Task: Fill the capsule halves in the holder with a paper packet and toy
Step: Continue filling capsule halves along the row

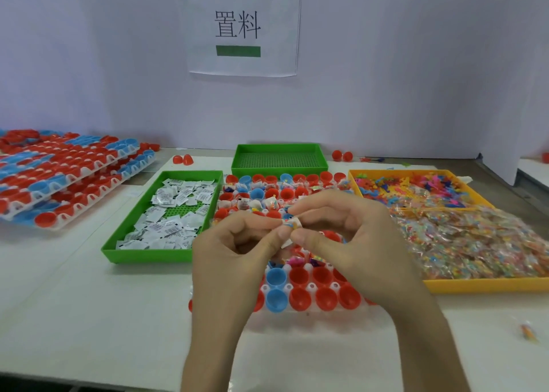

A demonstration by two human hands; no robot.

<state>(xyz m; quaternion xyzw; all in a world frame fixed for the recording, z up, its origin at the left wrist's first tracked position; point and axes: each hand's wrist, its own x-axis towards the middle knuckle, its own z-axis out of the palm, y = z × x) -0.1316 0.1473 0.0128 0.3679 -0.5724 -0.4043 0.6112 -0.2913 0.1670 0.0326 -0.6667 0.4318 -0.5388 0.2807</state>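
A white holder (312, 287) in front of me carries rows of red and blue capsule halves (298, 277). Its far rows hold packets and toys; the near halves look hollow. Above its middle, my left hand (234, 252) and my right hand (347, 243) together pinch a small white paper packet with a coloured toy bit (291, 224) between thumbs and fingertips. Part of the holder is hidden under both hands.
A green tray of white paper packets (166, 213) lies to the left. An orange tray (463, 284) of bagged colourful toys sits right. An empty green tray (279, 156) stands behind. Stacked holders of capsule halves (59, 177) fill the far left. Loose red halves (182, 159) lie about.
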